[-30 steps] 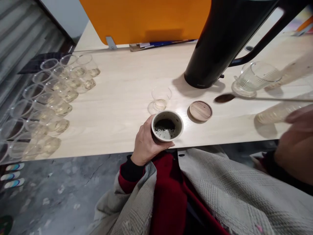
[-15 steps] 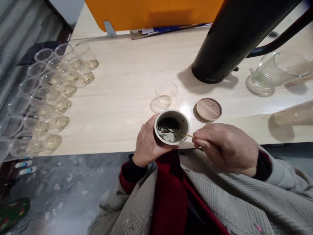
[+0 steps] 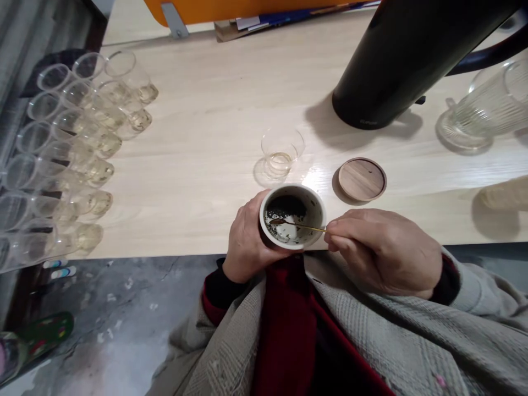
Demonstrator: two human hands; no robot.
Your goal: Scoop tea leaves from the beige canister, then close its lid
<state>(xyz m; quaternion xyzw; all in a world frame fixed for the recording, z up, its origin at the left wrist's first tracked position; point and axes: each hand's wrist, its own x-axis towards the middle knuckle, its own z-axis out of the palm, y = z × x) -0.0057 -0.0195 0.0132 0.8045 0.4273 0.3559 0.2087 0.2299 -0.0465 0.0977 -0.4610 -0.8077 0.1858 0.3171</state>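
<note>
My left hand (image 3: 246, 236) is wrapped round a pale cup (image 3: 314, 212) at the table's front edge, tilted so that its inside shows. Dark loose leaves, which look like tea leaves (image 3: 286, 204), lie in it, with bits stuck to the wall. Between its thumb and fingers, my right hand (image 3: 383, 250) pinches the thin handle of a small gold-coloured spoon (image 3: 307, 226). The spoon's bowl is inside the cup, over the pale bottom. Just behind the cup stands a small clear cup (image 3: 281, 151) with a little pale liquid. A round wooden lid or coaster (image 3: 362, 179) lies to the right.
Several clear cups with pale yellow liquid (image 3: 88, 148) stand in rows at the left. A tall black jug (image 3: 383, 71) rises at the back right, beside a ribbed glass pitcher (image 3: 474, 121). An orange panel (image 3: 247, 8) borders the table (image 3: 198, 137) behind.
The view has shifted slightly, so the jug and lid sit farther right. Both hands keep their hold; the cup appears slightly nearer and the spoon stays inside it.
</note>
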